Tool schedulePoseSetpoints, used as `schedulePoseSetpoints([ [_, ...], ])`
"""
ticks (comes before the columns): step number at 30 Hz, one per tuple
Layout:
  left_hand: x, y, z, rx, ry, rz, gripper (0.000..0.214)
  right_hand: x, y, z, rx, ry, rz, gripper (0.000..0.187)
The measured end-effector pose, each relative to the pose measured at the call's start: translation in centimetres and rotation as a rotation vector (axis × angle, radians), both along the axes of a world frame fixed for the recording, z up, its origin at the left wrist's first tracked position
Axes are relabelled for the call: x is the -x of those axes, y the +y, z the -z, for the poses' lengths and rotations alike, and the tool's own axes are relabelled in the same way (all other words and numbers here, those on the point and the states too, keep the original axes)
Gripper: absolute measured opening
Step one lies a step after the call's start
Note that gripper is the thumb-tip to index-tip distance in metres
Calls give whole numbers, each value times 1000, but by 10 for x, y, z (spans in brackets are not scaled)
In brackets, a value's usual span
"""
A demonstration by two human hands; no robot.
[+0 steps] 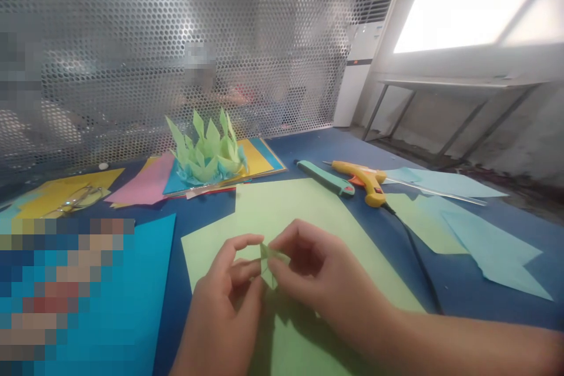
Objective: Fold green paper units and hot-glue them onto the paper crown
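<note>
Between my two hands is a small folded piece of light green paper (pixel 268 270), held above larger light green sheets (pixel 308 202). My left hand (pixel 233 288) has its fingers curled around the piece's left side. The thumb and fingers of my right hand (pixel 312 264) pinch its right side. Part of the folded piece is hidden behind my fingertips. A green folded-paper model with pointed leaves (pixel 207 150) stands beyond the hands on a stack of coloured paper.
To the right lie a yellow glue gun (pixel 368 179) with a black cord (pixel 416 258), a green utility knife (pixel 324 176) and pale blue paper pieces (pixel 489 241). Glasses (pixel 81 198) rest on yellow paper at left. A blue sheet (pixel 141 294) lies near left. Perforated metal (pixel 273 29) stands behind.
</note>
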State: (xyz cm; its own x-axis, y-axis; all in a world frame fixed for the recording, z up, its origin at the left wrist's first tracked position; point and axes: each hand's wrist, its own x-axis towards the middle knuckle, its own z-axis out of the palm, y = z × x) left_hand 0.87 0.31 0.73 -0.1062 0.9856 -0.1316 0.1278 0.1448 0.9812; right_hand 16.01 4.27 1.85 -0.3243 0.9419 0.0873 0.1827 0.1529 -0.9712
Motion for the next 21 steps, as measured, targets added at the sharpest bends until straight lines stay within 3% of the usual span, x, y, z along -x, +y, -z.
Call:
schedulePoseSetpoints([
  [6, 1, 4, 1, 48, -92, 25, 46, -5, 6, 2, -139, -7, -9, 8],
  [10, 1, 7, 3, 20, -125, 19, 48, -8, 8, 4, -319, -46, -61, 16],
  [21, 4, 12, 7, -26, -162, 38, 33, -13, 11, 10, -633, -89, -162, 25],
])
